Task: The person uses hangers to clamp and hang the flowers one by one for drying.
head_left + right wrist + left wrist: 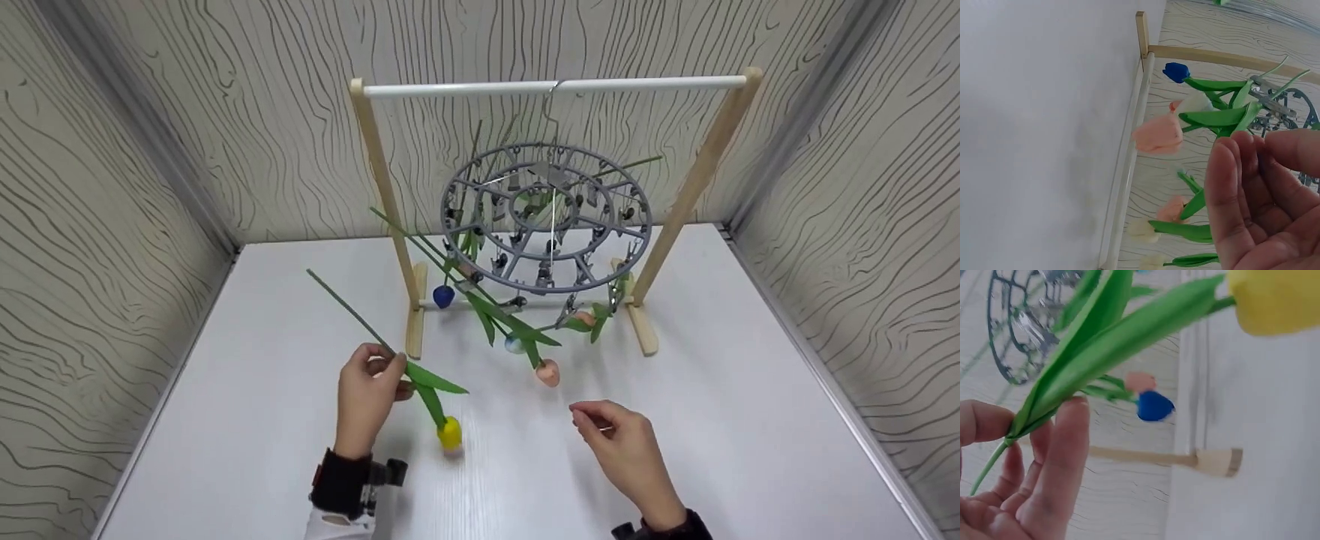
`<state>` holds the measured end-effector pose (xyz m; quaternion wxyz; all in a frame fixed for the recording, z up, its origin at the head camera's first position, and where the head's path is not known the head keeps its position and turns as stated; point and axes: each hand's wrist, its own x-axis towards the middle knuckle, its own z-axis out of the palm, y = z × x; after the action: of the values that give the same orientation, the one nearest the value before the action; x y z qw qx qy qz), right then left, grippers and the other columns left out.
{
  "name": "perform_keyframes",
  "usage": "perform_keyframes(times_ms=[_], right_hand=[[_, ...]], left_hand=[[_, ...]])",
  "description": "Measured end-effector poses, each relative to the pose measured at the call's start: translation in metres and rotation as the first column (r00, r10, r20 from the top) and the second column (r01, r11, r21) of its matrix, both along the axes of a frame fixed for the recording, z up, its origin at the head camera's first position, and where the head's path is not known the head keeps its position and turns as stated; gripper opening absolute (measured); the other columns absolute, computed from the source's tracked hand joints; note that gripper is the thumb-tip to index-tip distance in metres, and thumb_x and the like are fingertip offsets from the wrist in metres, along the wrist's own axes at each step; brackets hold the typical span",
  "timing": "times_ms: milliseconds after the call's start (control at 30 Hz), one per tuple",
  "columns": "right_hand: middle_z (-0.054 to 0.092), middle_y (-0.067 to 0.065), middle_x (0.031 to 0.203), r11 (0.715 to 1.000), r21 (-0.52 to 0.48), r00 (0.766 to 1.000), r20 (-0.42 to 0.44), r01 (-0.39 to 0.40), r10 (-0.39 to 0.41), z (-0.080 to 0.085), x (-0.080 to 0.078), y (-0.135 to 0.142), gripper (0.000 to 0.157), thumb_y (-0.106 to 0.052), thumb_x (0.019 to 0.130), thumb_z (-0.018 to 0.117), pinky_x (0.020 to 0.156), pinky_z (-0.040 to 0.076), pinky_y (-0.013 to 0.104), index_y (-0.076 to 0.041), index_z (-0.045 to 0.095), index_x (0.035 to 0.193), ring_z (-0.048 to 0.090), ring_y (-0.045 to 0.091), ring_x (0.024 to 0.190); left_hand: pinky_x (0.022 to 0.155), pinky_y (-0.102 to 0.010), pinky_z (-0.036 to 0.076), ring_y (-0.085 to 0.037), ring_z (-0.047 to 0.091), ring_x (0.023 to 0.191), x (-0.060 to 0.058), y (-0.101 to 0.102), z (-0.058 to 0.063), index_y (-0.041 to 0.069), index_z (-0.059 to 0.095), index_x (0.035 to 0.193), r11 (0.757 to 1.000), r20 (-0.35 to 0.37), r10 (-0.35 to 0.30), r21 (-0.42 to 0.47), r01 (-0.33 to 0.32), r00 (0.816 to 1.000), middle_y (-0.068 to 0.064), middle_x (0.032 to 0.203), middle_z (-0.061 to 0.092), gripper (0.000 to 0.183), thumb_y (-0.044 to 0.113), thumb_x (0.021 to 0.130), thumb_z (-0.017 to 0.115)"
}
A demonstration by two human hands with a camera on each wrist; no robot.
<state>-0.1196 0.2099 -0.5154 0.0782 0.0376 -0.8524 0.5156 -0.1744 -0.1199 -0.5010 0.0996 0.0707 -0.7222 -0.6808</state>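
My left hand point(369, 390) pinches an artificial yellow tulip point(449, 433) where its leaves meet the stem. The flower points down toward me, while the green stem slants up to the left. My right hand point(619, 446), its fingers loosely bent, holds nothing in front of a pink tulip point(548, 373). That tulip hangs from a round grey clip hanger point(650, 225), along with a dark blue tulip point(443, 296) and a blue-and-white one point(514, 344). In the right wrist view, metal clips point(1280, 105) show at the stems beyond my fingertips.
A wooden stand with a white top bar point(457, 88) carries the hanger by a hook. Its left post point(386, 187) and right post point(697, 180) stand on feet on the white table point(285, 315). Wood-patterned walls point(300, 135) enclose the table.
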Motion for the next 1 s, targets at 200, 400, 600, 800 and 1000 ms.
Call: perform_keyframes(times_ms=[200, 400, 600, 800, 1000], right_hand=[[0.07, -0.008, 0.091, 0.996, 0.059, 0.982, -0.177, -0.06, 0.07, 0.003, 0.008, -0.017, 0.007, -0.014, 0.093, 0.072, 0.068, 0.059, 0.025, -0.015, 0.075, 0.099, 0.067, 0.009, 0.083], [0.068, -0.012, 0.096, 0.995, 0.042, 0.968, -0.231, -0.096, 0.103, 0.013, 0.013, -0.028, 0.011, -0.018, 0.09, 0.075, 0.075, 0.059, 0.028, -0.016, 0.075, 0.1, 0.067, 0.009, 0.086], [0.066, -0.015, 0.101, 0.989, 0.102, 0.955, -0.264, -0.109, 0.133, 0.019, 0.017, -0.034, 0.023, -0.029, 0.086, 0.078, 0.08, 0.058, 0.032, -0.019, 0.074, 0.105, 0.064, 0.007, 0.092], [0.068, -0.014, 0.1, 0.98, 0.115, 0.935, -0.3, -0.161, 0.188, 0.02, 0.017, -0.036, 0.022, -0.021, 0.084, 0.08, 0.079, 0.057, 0.029, -0.018, 0.075, 0.105, 0.066, 0.007, 0.093], [0.068, -0.015, 0.092, 0.974, 0.131, 0.907, -0.357, -0.186, 0.222, 0.018, 0.016, -0.034, 0.017, -0.013, 0.084, 0.079, 0.073, 0.058, 0.024, -0.018, 0.075, 0.099, 0.067, 0.006, 0.086]], left_hand=[[0.064, -0.035, 0.061, -0.031, 0.071, 0.071, 0.034, 0.035, 0.012, -0.001, 0.058, 0.099, 0.987, -0.102, -0.159, -0.019, 0.158, 0.982, -0.013, 0.086, 0.071, 0.021, 0.014, 0.093, 0.071], [0.069, -0.029, 0.06, -0.018, 0.07, 0.076, 0.051, 0.068, 0.02, 0.004, 0.062, 0.098, 0.956, -0.113, -0.284, -0.102, 0.274, 0.952, -0.003, 0.086, 0.072, 0.02, 0.02, 0.092, 0.074], [0.072, -0.028, 0.06, -0.017, 0.071, 0.078, 0.058, 0.092, 0.023, 0.009, 0.065, 0.095, 0.933, -0.125, -0.353, -0.119, 0.339, 0.927, 0.001, 0.088, 0.072, 0.018, 0.024, 0.091, 0.074], [0.069, -0.029, 0.06, -0.02, 0.072, 0.079, 0.061, 0.106, 0.025, 0.011, 0.065, 0.092, 0.918, -0.185, -0.395, -0.118, 0.379, 0.9, 0.002, 0.087, 0.072, 0.015, 0.023, 0.091, 0.074], [0.07, -0.028, 0.06, -0.018, 0.071, 0.082, 0.063, 0.106, 0.028, 0.011, 0.068, 0.098, 0.914, -0.198, -0.402, -0.151, 0.378, 0.894, 0.002, 0.092, 0.071, 0.013, 0.022, 0.093, 0.073]])
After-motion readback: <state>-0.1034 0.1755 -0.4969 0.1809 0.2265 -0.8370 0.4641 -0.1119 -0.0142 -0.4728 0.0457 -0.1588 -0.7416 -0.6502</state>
